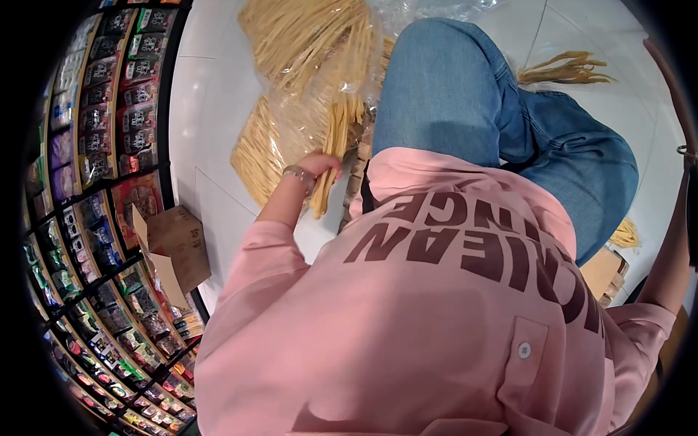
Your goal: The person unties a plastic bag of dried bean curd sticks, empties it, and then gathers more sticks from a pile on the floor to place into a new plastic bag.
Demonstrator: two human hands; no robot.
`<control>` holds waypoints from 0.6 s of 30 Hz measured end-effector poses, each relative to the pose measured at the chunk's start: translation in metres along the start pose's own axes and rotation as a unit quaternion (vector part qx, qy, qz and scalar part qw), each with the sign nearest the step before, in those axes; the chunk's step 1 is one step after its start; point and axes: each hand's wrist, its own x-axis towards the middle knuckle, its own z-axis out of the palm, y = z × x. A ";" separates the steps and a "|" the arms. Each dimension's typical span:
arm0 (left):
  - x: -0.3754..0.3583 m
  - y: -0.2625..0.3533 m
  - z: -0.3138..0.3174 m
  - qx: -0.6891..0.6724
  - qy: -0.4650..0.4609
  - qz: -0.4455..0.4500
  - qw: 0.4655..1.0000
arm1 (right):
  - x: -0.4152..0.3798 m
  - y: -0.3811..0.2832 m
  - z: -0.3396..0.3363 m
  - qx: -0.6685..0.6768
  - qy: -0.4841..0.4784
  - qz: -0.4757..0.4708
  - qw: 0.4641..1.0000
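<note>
My left hand (320, 166) is closed around a bundle of long yellow sticks (336, 134) that look like dried bean curd sticks. Beside and beyond it, clear plastic bags (309, 43) full of the same yellow sticks lie on the floor. Along the far right edge of the view, my right hand (667, 83) is stretched forward. Only a dark strip of it shows, and its fingers are mostly cut off. A small loose bunch of yellow sticks (567, 70) rests on the floor beyond my knee.
Shelves of packaged snacks (120, 109) line the left side. An open cardboard box (178, 251) stands against them. My bent legs in jeans (443, 87) take up the middle. More yellow strands (624, 234) and a piece of cardboard (602, 272) lie at the right on the pale tiled floor.
</note>
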 end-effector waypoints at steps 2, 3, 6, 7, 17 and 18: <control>-0.031 -0.004 -0.009 0.049 -0.018 -0.010 0.999 | 0.005 0.023 0.012 -0.009 0.040 -0.039 0.998; -0.052 -0.002 -0.011 0.069 -0.024 0.004 0.997 | 0.003 0.014 0.011 0.001 0.053 -0.026 0.998; -0.088 -0.021 -0.035 0.105 -0.092 0.026 0.990 | 0.005 -0.018 0.007 0.003 0.068 -0.017 0.998; -0.105 -0.022 -0.036 0.123 -0.108 0.045 0.985 | 0.009 -0.014 0.007 -0.014 0.061 -0.034 0.997; -0.169 0.057 -0.007 0.149 -0.342 0.239 0.896 | -0.005 -0.062 0.017 -0.011 -0.044 -0.136 0.990; -0.167 0.071 0.007 0.111 -0.344 0.313 0.878 | -0.009 -0.067 0.021 0.005 -0.035 -0.109 0.993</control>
